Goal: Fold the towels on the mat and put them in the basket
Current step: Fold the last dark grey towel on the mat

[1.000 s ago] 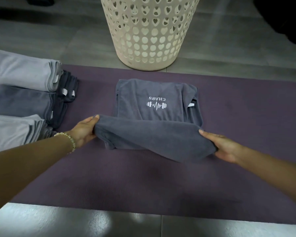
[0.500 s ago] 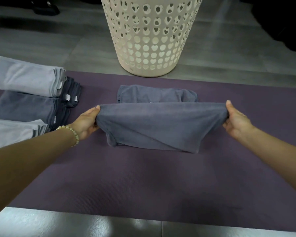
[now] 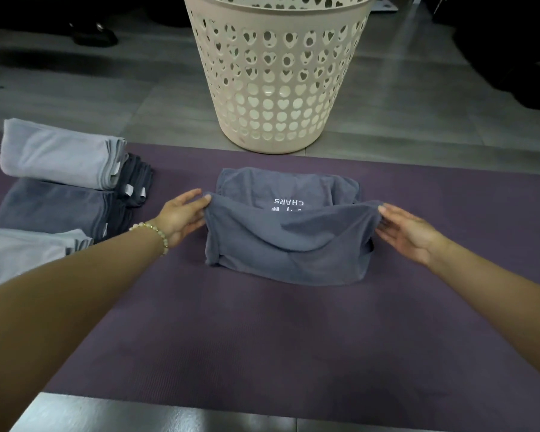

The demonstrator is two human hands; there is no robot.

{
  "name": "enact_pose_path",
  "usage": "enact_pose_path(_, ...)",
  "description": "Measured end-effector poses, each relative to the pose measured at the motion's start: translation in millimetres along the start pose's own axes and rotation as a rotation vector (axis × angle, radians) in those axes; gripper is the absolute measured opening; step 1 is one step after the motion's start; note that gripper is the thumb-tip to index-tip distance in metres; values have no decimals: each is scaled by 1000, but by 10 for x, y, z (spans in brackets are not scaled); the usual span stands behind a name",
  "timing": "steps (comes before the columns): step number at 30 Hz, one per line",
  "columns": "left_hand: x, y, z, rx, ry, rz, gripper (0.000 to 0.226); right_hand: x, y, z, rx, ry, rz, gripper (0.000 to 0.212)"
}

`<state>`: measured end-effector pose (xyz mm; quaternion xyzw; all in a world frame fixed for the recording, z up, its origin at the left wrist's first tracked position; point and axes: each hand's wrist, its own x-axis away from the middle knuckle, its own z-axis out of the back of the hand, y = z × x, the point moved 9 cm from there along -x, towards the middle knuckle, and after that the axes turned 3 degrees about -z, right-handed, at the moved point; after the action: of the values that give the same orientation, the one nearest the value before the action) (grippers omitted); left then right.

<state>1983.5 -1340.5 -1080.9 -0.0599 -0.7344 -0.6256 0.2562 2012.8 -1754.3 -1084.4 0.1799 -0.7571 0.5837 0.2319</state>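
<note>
The left hand [image 3: 181,215] and right hand [image 3: 408,236] pinch the towel [image 3: 287,254] corners mid-fold; folded stacks [image 3: 60,157] wait, and the basket [image 3: 278,88] seems empty.

floor [image 3: 106,98]: we see grey tiles bearing the mat [image 3: 262,338] and the basket [image 3: 278,88] just beyond it.
mat: we see a grey towel [image 3: 287,254] mid-mat and folded towels [image 3: 60,182] piled at left.

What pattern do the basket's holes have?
Heart-shaped cutouts across the cream basket, clearest in the head view.
</note>
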Motion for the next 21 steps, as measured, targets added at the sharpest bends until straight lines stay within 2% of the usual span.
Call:
enact_pose_path(4,-85,272,89,115,23,-38,44,18,-356,258,-138,139,116,23)
enact_pose_path(7,-31,305,16,7,-116,-2,37,124,-392,204,-31,54,95,24)
enact_pose_path(9,65,157,-105,-174,-235,70,30,184,-171,117,60,-32,-19,23)
enact_pose_path(11,140,-49,-168,-359,-312,148,25,281,90,25,128,-102,-147,9)
enact_pose_path(14,274,-356,-133,-631,-432,313,36,467,516,-35,362,-251,-372,31)
enact_pose_path(17,482,-669,-52,-845,-629,535,49,779,989,82,789,-468,-654,40)
enact_pose_path(19,624,-829,-7,-984,-731,657,40,913,1202,229,1014,-591,-786,31)
enact_pose_path(21,650,-917,32,-1093,-750,722,31,911,1286,321,1106,-593,-827,13)
